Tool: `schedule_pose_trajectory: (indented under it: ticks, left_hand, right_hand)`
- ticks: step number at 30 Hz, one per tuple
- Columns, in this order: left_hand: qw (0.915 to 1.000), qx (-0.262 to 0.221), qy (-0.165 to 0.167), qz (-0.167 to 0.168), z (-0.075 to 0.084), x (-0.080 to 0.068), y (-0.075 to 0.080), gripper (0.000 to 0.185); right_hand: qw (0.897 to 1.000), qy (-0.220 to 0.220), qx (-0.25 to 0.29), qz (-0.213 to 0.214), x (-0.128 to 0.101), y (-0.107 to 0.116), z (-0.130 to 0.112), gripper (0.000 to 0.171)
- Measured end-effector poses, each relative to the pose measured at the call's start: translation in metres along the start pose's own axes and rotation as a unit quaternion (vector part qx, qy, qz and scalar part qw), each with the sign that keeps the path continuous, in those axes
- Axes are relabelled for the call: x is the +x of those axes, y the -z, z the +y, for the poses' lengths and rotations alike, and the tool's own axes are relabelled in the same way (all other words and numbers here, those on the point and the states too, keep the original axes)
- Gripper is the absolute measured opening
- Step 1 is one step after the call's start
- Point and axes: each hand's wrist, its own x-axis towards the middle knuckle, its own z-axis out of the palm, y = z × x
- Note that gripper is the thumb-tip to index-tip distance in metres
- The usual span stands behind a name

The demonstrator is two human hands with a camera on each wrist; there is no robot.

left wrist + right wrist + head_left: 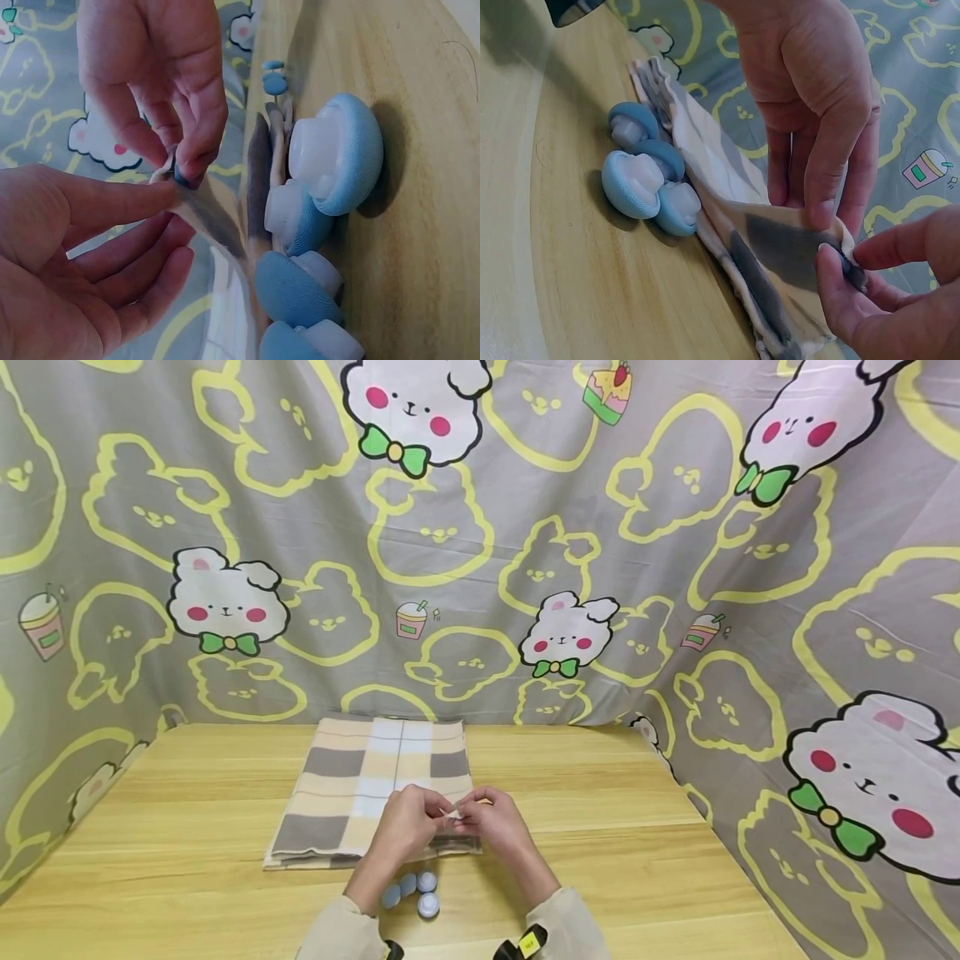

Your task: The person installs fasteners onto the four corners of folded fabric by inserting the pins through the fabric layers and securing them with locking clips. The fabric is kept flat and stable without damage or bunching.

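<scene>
The folded checked cloth (375, 789) lies flat on the wooden tabletop (187, 827), near the middle, with its far edge close to the cartoon curtain (480, 552) at the back. Both hands meet over the near right corner of the cloth and lift that corner up a little.

The left hand (405, 827) has a narrow grip: its thumb and fingers pinch the raised edge of the cloth. The right hand (498, 825) also has a narrow grip, and its thumb and first finger pinch the same corner, right beside the left fingers. In the right wrist view the two hands touch the cloth (780, 247) from both sides, and a grey square of the cloth shows between them. A small dark bit sits under the pinching fingers, but it is too small to tell what it is.

Four little blue and white caps (416, 893) lie in a bunch on the tabletop, just beside the near edge of the cloth, between the two wrists. They look like tiny mushrooms (330, 161)
</scene>
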Motion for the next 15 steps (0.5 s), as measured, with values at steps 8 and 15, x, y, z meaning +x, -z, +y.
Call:
schedule_pose_trajectory:
  ticks: [8,15]
  left_hand:
    - [0.9989,-0.004,0.037,-0.029,0.002,0.0,0.007,0.007]
    - [0.9955,0.029,0.044,-0.078,0.0,-0.004,0.021,0.016]
  right_hand:
    - [1.0,0.005,0.01,0.002,0.0,0.0,0.001,0.017]
    - [1.0,0.005,0.009,0.007,0.001,-0.001,0.001,0.017]
